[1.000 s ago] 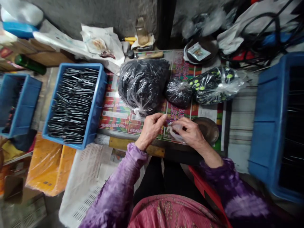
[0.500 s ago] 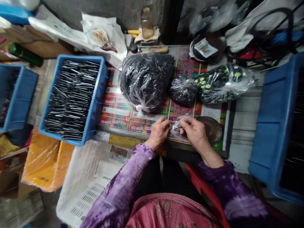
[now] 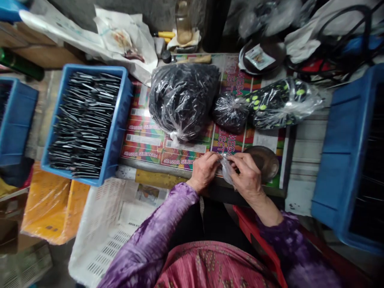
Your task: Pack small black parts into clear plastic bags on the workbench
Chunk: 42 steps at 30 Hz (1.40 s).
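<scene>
— From the head camera, what do we have at the hands?

— We see the left hand (image 3: 204,173) and the right hand (image 3: 247,176) close together at the near edge of a printed sheet (image 3: 141,140), with a small clear plastic bag (image 3: 227,170) held between them.

— Are the fingers gripping it?

— As far as we can tell, yes. The left fingertips (image 3: 214,157) pinch its upper part, while the right fingers (image 3: 240,161) curl over it, bent and closed.

— What's inside the bag?

— We can't make that out. The fingers cover much of it, and the film glares.

— What lies nearest the hands?

— Just beyond them sit a large bag of black pieces (image 3: 183,102), a small tied bag (image 3: 230,113) and a bag of black items with green dots (image 3: 279,104). A round brown dish (image 3: 264,163) lies just past the right hand, partly behind it.

— And toward the edges?

— On our left, a blue crate (image 3: 126,108) holds slender black pieces (image 3: 84,124). On our right, another blue crate (image 3: 339,160) runs off the frame, its contents too dark to tell.
</scene>
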{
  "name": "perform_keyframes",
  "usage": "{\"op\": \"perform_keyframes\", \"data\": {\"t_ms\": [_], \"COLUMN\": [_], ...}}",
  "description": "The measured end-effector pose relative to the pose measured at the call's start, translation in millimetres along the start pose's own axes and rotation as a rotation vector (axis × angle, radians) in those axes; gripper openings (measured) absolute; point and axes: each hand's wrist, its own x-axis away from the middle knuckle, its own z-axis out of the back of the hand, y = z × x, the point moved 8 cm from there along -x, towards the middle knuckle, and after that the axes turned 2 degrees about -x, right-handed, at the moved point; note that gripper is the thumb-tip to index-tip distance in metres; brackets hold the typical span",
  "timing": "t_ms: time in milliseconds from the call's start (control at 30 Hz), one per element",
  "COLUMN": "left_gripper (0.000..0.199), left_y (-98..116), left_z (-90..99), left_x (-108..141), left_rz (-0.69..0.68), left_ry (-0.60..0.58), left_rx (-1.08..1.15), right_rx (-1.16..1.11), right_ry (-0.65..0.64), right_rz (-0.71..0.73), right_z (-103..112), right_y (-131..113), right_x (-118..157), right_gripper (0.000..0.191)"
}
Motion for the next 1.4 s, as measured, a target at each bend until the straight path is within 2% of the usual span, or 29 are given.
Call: {"op": "perform_keyframes", "data": {"t_ms": [167, 300, 400, 533, 633, 733, 967, 1100, 1267, 1400], "left_gripper": [0.018, 0.019, 0.019, 0.017, 0.011, 0.011, 0.013, 0.007, 0.006, 0.010], "left_y": [-4.2, -5.9, -5.0, -0.7, 2.8, 4.6, 10.4, 20.9, 30.4, 30.2], "left_z": [-4.2, -8.3, -11.0, -15.8, -18.5, -19.4, -6.6, 0.6, -2.7, -0.2], "left_x": [-3.3, -6.1, -8.1, -10.6, -11.6, -12.4, -19.1, -27.1, -35.2, -35.4], "left_rz": [0.007, 0.047, 0.065, 0.054, 0.032, 0.025, 0.081, 0.085, 0.096, 0.154], "left_ry": [0.018, 0.031, 0.019, -0.024, -0.038, -0.041, -0.012, 0.002, -0.042, -0.055], "left_rx": [-0.037, -0.093, -0.134, -0.200, -0.219, -0.245, -0.217, -0.199, -0.243, -0.305], "right_rx": [-0.060, -0.058, -0.007, 0.118, 0.161, 0.145, 0.144, 0.119, 0.185, 0.260], "right_ry": [-0.001, 0.010, 0.050, 0.087, 0.016, -0.040, 0.004, 0.012, -0.119, -0.159], "right_rz": [-0.084, -0.117, -0.109, -0.094, -0.048, -0.023, 0.019, 0.069, 0.058, 0.046], "right_z": [-2.2, -6.6, -6.4, -1.2, -3.6, -6.2, 1.4, 6.4, -3.5, -7.2], "right_y": [15.9, 26.0, 23.9, 9.7, 0.2, 1.0, 4.2, 4.1, 18.8, 27.1], "right_x": [-6.2, -12.0, -11.7, -5.5, -0.6, 3.4, -3.9, -16.2, -24.2, -27.6], "right_gripper": [0.014, 0.022, 0.026, 0.019, 0.015, 0.018, 0.027, 0.024, 0.021, 0.016]}}
